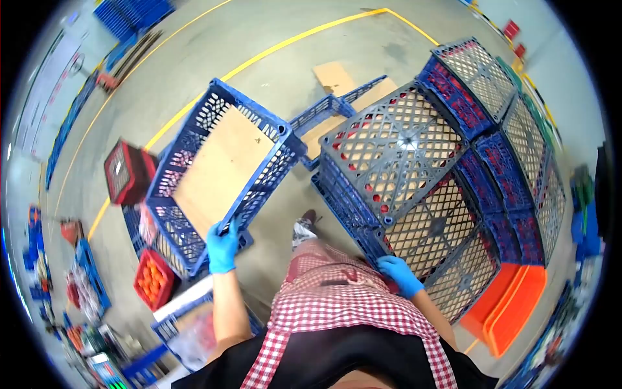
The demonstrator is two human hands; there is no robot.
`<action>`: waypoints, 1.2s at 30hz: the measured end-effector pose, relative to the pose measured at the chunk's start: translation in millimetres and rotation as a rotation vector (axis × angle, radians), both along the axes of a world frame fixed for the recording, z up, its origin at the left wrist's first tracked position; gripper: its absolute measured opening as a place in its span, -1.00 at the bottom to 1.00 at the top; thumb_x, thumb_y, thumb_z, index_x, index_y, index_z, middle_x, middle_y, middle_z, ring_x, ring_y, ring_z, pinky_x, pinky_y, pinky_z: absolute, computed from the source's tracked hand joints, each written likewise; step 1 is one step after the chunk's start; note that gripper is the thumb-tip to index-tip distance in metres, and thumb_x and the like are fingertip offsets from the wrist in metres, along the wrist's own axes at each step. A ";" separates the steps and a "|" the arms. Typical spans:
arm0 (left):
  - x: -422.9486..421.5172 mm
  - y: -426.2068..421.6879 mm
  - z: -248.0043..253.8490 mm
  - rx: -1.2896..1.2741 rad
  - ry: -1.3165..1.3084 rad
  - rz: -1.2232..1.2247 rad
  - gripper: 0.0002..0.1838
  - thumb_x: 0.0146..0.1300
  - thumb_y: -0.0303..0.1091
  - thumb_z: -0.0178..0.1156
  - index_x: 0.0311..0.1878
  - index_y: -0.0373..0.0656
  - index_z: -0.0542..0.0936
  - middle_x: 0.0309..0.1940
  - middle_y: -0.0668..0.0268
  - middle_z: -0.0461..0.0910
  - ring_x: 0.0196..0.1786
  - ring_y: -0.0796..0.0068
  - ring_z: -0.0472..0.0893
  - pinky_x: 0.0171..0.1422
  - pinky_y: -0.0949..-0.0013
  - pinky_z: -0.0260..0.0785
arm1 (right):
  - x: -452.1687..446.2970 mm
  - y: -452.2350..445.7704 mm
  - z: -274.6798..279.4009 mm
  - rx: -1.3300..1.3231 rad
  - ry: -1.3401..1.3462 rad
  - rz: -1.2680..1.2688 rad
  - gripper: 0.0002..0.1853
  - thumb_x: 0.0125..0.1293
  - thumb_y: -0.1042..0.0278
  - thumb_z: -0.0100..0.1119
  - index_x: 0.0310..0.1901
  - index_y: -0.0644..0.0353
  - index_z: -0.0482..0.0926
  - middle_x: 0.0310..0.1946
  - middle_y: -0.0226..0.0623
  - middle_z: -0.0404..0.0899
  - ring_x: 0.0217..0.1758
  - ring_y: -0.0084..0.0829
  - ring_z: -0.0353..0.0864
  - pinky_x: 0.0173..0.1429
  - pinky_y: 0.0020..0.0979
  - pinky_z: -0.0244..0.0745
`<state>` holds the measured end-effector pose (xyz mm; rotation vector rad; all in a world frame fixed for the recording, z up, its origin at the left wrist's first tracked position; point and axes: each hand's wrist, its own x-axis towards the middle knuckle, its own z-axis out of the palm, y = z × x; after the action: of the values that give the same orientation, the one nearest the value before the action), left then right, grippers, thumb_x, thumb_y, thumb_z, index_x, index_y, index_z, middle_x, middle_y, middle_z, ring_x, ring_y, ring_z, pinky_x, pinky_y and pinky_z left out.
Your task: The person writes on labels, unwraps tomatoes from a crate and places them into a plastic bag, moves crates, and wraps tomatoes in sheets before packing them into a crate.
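Note:
A blue plastic crate (262,188) with a brown cardboard sheet (223,165) on its floor stands tilted to my left. My left hand (222,247), in a blue glove, is closed round the near rim of this crate. On the right is a group of stacked blue crates (350,201), covered by grey lattice panels (396,146), with red things showing through. My right hand (402,277), also gloved in blue, has its fingers curled at the near edge of a crate in that group. Part of its grip is hidden.
Orange bins (508,308) stand beside the stacks at right. At left are a dark red crate (126,174) and a red basket (154,280) of orange items. Beyond the crates lie another blue crate (317,117) and flat cardboard (334,76). Yellow lines (291,42) mark the floor.

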<state>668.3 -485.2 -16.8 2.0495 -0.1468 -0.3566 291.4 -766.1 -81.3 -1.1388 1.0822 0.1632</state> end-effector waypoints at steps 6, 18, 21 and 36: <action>156.1 -178.7 -105.4 -0.045 0.030 -0.243 -0.74 0.26 -0.45 0.09 -0.14 -0.54 0.50 -0.12 0.02 0.56 -0.08 0.33 0.57 0.07 0.43 0.42 | -18.5 12.1 -11.8 -0.125 0.224 -0.412 -0.73 0.18 0.37 0.11 -0.14 0.35 0.57 -0.28 -0.20 0.60 -0.29 -0.38 0.58 -0.18 -0.43 0.47; 80.9 -319.3 -128.5 -0.289 0.849 -0.098 -0.34 0.29 0.07 -0.07 0.32 -0.16 0.16 0.23 0.14 0.25 0.15 0.22 0.36 0.28 0.15 0.13 | -1.7 100.9 -39.4 -0.155 0.493 -0.512 -0.70 0.14 0.19 0.16 -0.19 0.22 0.63 -0.32 -0.17 0.65 -0.31 -0.38 0.61 -0.16 -0.38 0.49; 30.9 -290.9 -99.0 -0.275 1.313 -0.222 -0.20 0.18 0.29 -0.03 0.29 -0.15 0.19 0.15 0.19 0.29 0.08 0.24 0.37 0.23 0.14 0.21 | -5.7 85.8 -44.6 -0.226 0.441 -0.517 -0.68 0.16 0.19 0.14 -0.17 0.25 0.62 -0.33 -0.16 0.64 -0.32 -0.38 0.60 -0.19 -0.37 0.48; -115.7 -308.0 -85.5 -0.268 1.047 -0.166 -0.69 0.24 -0.13 0.15 -0.05 -0.10 0.47 -0.31 0.35 0.54 -0.22 0.41 0.56 -0.15 0.17 0.44 | 57.9 -292.4 -12.2 -0.052 0.147 -0.735 -0.50 0.18 0.00 0.23 -0.02 0.23 0.44 -0.25 -0.19 0.48 -0.15 -0.25 0.51 -0.08 -0.24 0.53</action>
<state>552.6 -793.2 -102.3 1.3754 0.2668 -1.3704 349.3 -1058.5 -93.6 -0.7184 1.5750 -0.3659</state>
